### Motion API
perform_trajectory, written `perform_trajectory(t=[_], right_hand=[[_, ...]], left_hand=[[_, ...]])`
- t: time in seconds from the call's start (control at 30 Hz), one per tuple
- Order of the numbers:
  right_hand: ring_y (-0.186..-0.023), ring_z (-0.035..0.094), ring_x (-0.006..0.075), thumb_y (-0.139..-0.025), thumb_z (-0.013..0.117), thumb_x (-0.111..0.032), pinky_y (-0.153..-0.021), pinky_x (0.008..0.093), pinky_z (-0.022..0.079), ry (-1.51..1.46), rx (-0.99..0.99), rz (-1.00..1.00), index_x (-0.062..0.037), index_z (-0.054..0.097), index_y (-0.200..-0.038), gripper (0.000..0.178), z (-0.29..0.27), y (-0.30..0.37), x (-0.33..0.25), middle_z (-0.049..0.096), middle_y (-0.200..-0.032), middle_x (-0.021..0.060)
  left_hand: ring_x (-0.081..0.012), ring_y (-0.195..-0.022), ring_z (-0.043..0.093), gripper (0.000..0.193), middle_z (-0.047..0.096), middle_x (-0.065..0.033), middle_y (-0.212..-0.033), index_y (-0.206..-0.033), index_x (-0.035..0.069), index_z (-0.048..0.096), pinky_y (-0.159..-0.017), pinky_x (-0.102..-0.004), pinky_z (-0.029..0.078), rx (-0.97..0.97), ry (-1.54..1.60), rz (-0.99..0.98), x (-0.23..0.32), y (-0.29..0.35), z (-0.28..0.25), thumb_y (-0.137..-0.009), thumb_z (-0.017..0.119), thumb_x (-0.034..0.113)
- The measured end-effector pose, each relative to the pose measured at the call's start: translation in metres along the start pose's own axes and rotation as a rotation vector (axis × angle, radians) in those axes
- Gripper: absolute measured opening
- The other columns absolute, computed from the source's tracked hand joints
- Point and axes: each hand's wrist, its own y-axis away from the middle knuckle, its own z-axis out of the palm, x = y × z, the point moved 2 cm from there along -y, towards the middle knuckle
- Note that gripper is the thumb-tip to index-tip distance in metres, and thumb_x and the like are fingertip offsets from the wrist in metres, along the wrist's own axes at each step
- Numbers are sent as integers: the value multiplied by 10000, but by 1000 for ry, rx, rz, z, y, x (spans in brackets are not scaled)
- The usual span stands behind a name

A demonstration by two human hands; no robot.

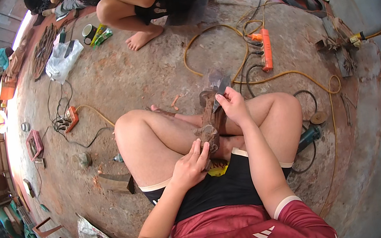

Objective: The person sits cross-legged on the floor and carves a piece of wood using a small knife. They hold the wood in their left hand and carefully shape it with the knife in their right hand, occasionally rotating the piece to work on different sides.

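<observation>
A knobbly brown carved wood piece [208,128] lies between my crossed legs, its far end pointing away from me. My left hand [191,167] holds its near end, fingers stretched along the side and the thumb hidden. My right hand [233,105] is closed around a dark, flat blade-like tool [224,86], slanted beside the upper part of the wood. The tool's exact kind is hard to make out, and the fingers cover its lower part.
An orange power strip [265,50] with a yellow cord [296,73] lies ahead right. Beside my right knee is a teal power tool [309,138]. A wooden block [116,183] rests left of my legs. Another person [151,4] sits ahead, near a white plastic bag [63,59].
</observation>
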Motion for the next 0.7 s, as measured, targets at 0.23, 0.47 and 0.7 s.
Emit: perform_trajectory(t=[0.23, 0.47, 0.7], right_hand=[[-593, 424, 49, -969, 654, -132, -523, 266, 365, 264, 91, -191, -38, 493, -757, 282, 12, 10, -13, 520, -627, -34], [-586, 478, 43, -964, 661, -111, -525, 262, 384, -187, 144, 56, -30, 547, -779, 232, 13, 10, -9, 559, -642, -26], [-591, 459, 34, -949, 668, -113, -528, 249, 381, 27, 97, -33, -29, 560, -774, 222, -1, 9, -9, 568, -651, -26]], left_hand=[[-376, -1155, 649, 1032, 496, -342, -1405, -1445, -31, 425, -883, -394, 574, -13, 10, -12, -2, 2, 1, -532, 864, 164], [-368, -1114, 670, 1029, 518, -336, -1385, -1447, -29, 429, -859, -390, 581, 14, 30, -35, -2, 2, 0, -533, 863, 161], [-360, -1074, 686, 1005, 533, -332, -1370, -1436, -22, 450, -828, -386, 588, 20, 14, -9, 0, -1, -2, -531, 854, 137]])
